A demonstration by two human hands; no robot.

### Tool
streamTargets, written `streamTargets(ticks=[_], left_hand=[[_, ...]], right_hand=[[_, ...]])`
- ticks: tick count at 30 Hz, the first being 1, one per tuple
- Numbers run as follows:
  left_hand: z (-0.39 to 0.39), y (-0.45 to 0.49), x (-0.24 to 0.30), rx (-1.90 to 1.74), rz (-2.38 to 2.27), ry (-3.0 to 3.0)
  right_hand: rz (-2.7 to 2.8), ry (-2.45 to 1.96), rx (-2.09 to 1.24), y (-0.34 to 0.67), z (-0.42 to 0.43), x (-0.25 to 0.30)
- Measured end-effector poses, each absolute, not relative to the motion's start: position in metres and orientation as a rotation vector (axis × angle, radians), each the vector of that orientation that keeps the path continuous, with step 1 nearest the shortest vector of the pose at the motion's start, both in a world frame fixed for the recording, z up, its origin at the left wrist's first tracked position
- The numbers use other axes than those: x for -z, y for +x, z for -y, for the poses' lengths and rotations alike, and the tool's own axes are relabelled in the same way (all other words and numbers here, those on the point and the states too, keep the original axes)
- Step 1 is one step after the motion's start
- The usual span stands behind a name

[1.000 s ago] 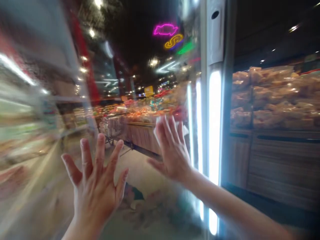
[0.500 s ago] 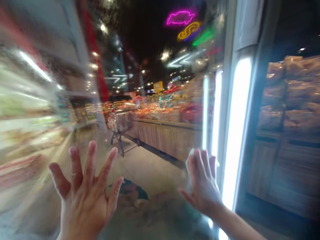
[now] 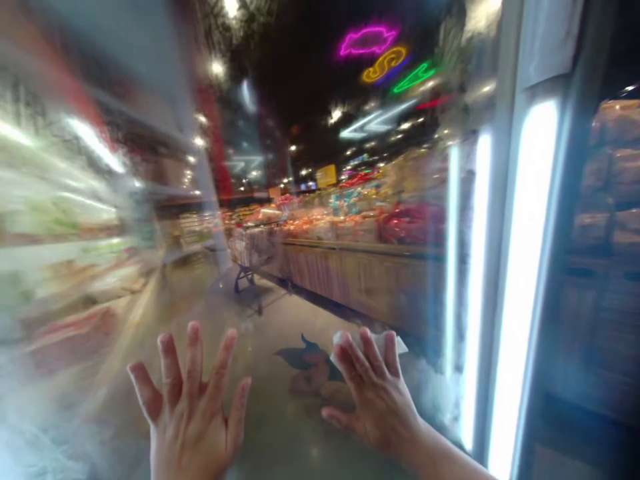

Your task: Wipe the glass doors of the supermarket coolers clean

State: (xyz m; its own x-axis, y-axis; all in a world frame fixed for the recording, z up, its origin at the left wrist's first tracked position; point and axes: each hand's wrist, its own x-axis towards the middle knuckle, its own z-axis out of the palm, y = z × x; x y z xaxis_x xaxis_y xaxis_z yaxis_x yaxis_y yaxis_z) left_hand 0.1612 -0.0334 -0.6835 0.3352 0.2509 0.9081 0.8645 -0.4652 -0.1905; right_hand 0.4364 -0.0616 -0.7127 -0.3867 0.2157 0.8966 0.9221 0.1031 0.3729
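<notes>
My left hand (image 3: 193, 413) is at the lower left, its fingers spread and flat as if against clear glass. Nothing is in it. My right hand (image 3: 377, 393) is at lower centre right with its fingers stretched over a thin white tissue (image 3: 399, 341), holding it flat against the same clear surface. Only the tissue's edges show past the fingertips; whether it is paper or cloth I cannot tell. Hazy smears on the pane (image 3: 435, 387) show to the right of that hand.
Bright upright light tubes (image 3: 525, 267) line a frame at the right. Beyond the glass are a shopping cart (image 3: 253, 250), a long wood-sided produce stand (image 3: 345, 273) and a floor with a fruit picture (image 3: 310, 363). Blurred shelves (image 3: 70, 267) run along the left.
My right hand has moved left and down with the tissue, away from the light tubes. My left hand appears lower and slightly further right as the view shifts.
</notes>
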Motion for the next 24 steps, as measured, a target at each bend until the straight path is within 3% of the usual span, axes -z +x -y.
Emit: streamTargets(ticks=[6, 12, 18, 24], left_hand=[[0.028, 0.136, 0.678, 1.161, 1.023, -1.908], [0.024, 0.099, 0.693, 1.211, 1.047, -1.916], [0.011, 0.072, 0.687, 1.258, 1.043, -1.882], [0.003, 0.041, 0.685, 1.287, 1.075, -1.878]], right_hand=[[1.620, -1.152, 1.219, 0.377, 0.043, 0.637], [1.850, -1.063, 1.388, 0.327, 0.038, 0.704], [1.697, -1.075, 1.341, 0.277, 0.021, 0.629], [1.981, -0.968, 1.422, 0.250, 0.020, 0.688]])
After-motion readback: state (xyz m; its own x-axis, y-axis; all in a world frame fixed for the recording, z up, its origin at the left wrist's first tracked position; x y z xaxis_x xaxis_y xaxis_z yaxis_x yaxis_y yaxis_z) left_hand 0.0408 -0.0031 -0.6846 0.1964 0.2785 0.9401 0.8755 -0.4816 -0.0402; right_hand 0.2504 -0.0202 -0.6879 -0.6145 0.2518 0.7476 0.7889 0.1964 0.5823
